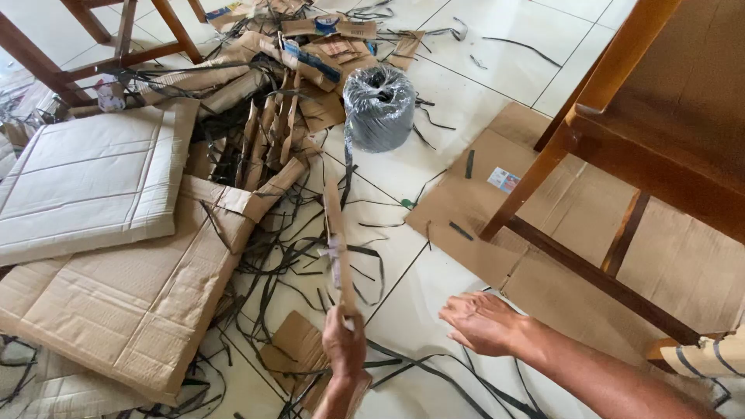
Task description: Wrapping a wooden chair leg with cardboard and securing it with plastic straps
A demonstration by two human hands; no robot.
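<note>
Gripping a long narrow strip of brown cardboard [337, 248] by its near end, the person's left hand [344, 341] is closed in a fist around it, so that the strip rises from the fist and points away across the white tiled floor [497, 54]. The right hand [483, 322] lies just beside it to the right, fingers loosely spread and pointing left, flat and low over the tiles, holding nothing; whether it touches the floor cannot be told.

Thin black plastic strapping bands [310, 256] lie tangled over the tiles beneath and around the strip. Beyond its far end stands a grey roll of plastic twine [379, 109]. To the left lie a flattened brown corrugated cardboard sheet [124, 310] and, partly on it, a pale square cardboard panel [89, 182]. More cut cardboard strips [268, 132] are heaped behind these. On the right, a dark brown wooden chair [621, 155] stands on another flattened brown cardboard sheet [559, 209]. A small cardboard offcut [295, 349] lies on the floor just left of the left hand.
</note>
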